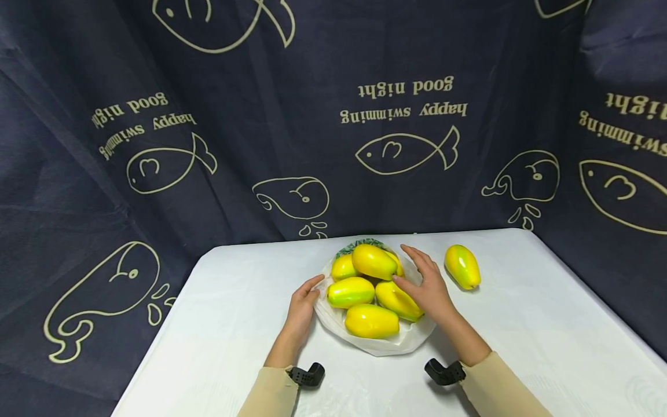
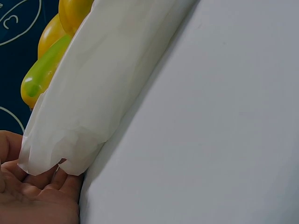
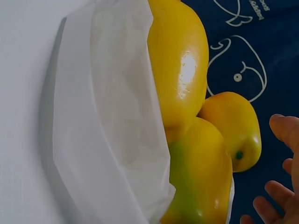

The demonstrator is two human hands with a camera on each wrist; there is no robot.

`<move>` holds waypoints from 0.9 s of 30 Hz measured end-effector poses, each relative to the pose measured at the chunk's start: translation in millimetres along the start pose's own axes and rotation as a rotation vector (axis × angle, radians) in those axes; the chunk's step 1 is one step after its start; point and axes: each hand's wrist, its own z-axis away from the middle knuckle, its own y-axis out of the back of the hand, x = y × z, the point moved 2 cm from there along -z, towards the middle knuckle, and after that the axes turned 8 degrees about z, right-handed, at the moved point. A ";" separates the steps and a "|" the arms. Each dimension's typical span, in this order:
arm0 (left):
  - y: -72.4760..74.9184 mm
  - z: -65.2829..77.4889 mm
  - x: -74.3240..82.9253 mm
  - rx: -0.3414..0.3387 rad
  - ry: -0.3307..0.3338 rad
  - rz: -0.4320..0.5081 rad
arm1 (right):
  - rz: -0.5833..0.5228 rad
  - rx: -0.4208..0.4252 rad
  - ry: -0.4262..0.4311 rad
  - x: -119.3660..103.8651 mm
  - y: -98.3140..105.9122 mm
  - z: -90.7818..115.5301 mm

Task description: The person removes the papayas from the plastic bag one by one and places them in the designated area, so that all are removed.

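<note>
"Looking into the white bag (image 1: 375, 346), how many did you count?"

"Six yellow fruits (image 1: 372, 321), heaped together, some streaked green, the topmost fruit (image 1: 372, 259) lying on the others near the back. A green leafy pattern (image 1: 359, 247) showed at the bag's far side. One loose fruit (image 1: 462, 266) lay outside, on the white table (image 1: 521, 324), to the right."

"And the hands?"

"The right hand (image 1: 430, 289) was spread wide by the bag's right side, thumb apart from the fingers, holding nothing. The left hand (image 1: 300, 307) met the left edge; whether it pinched the rim, I couldn't tell."

"Did the wrist views add anything?"

"The left one showed fingers (image 2: 42, 179) partly covered by the bag's edge, with a small notch (image 2: 61, 162) there. The right one caught a dark green stem mark (image 3: 239, 155) on one fruit's end, unseen from the head. Only the head view took in the whole heap."
</note>
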 end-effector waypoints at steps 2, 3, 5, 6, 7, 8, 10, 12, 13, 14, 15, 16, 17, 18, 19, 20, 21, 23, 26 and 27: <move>0.3 0.1 -0.1 -0.005 -0.004 0.000 | -0.007 -0.005 0.002 -0.5 -2.2 -1.3; 0.3 0.3 0.2 -0.007 -0.007 -0.002 | -0.007 -0.008 0.004 -0.7 -3.3 -1.7; 0.2 0.6 0.4 -0.010 -0.007 0.002 | 0.004 -0.016 0.006 -0.1 -6.4 -2.7; 0.0 0.9 0.9 -0.009 -0.006 0.002 | 0.011 -0.020 0.007 0.3 -8.2 -3.1; -0.1 1.1 0.8 -0.010 -0.007 0.002 | 0.018 -0.025 0.004 0.9 -9.9 -3.4; -0.2 1.1 0.7 -0.011 -0.005 0.004 | 0.023 -0.029 0.001 1.3 -11.6 -3.7; -0.3 0.8 0.4 -0.013 -0.006 0.008 | 0.029 -0.039 -0.010 1.8 -14.8 -4.0; -0.2 0.7 0.6 -0.015 -0.010 0.009 | 0.024 -0.043 -0.018 2.1 -17.5 -4.7; -0.1 0.4 0.0 -0.015 -0.011 0.011 | 0.022 -0.046 -0.022 2.1 -18.7 -5.0; -0.1 0.3 -0.1 -0.014 -0.009 0.012 | 0.018 -0.050 -0.025 2.2 -19.8 -5.5; 0.1 0.2 -0.3 -0.013 -0.009 0.014 | 0.018 -0.054 -0.029 2.3 -20.9 -6.0; 0.2 0.0 -0.4 -0.013 -0.011 0.013 | 0.016 -0.058 -0.035 2.5 -21.8 -6.7; 0.4 -0.2 -0.7 -0.012 -0.014 0.009 | 0.015 -0.062 -0.041 2.6 -22.6 -7.5; 0.4 -0.4 -0.7 -0.011 -0.015 0.008 | 0.015 -0.067 -0.048 2.7 -23.3 -8.4; 0.2 -0.7 -0.9 -0.011 -0.016 0.005 | 0.020 -0.073 -0.055 2.8 -23.9 -9.1; -0.1 -0.4 -0.3 -0.010 -0.017 0.004 | 0.027 -0.078 -0.062 2.9 -24.7 -9.9; -0.3 -0.2 0.1 -0.012 -0.020 0.003 | 0.040 -0.082 -0.065 3.5 -25.6 -10.4; -1.0 0.4 1.0 -0.010 -0.025 -0.001 | 0.068 -0.084 -0.063 4.2 -26.8 -11.4; -1.6 1.5 2.2 -0.006 -0.022 0.002 | 0.108 -0.072 -0.049 4.7 -28.0 -11.8; -1.5 1.4 2.0 -0.006 -0.022 0.000 | 0.118 -0.064 -0.043 4.8 -28.2 -11.9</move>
